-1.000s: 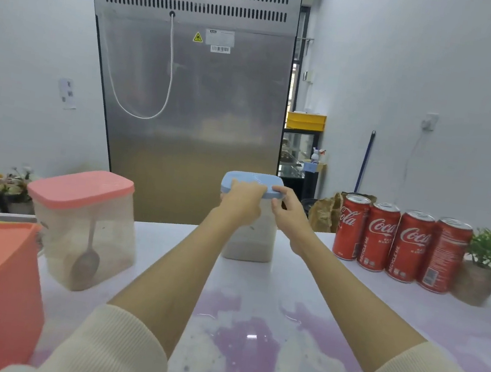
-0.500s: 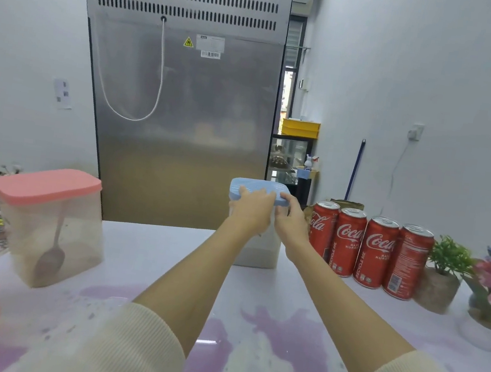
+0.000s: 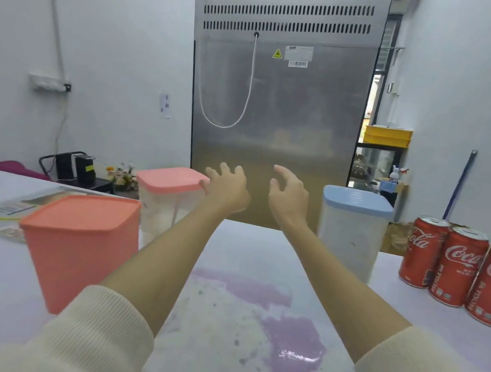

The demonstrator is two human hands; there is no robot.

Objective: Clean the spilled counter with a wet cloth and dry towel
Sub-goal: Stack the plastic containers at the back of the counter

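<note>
One purple spill [image 3: 294, 347] pools wet and glossy on the white counter [image 3: 260, 251] between the two outstretched forearms, with pale speckled residue spread to its left. Left hand [image 3: 227, 188] hangs over the counter's far edge with fingers spread and loose, gripping nothing, fingertips at the rim of the pink-lidded clear container [image 3: 170, 197]; right hand [image 3: 290, 197] likewise slack and empty, just left of the blue-lidded container [image 3: 352, 232]. Orange bin [image 3: 79, 246] stands nearer on the left, Coca-Cola cans [image 3: 460, 266] line the right, a steel refrigerator [image 3: 280, 112] behind.
</note>
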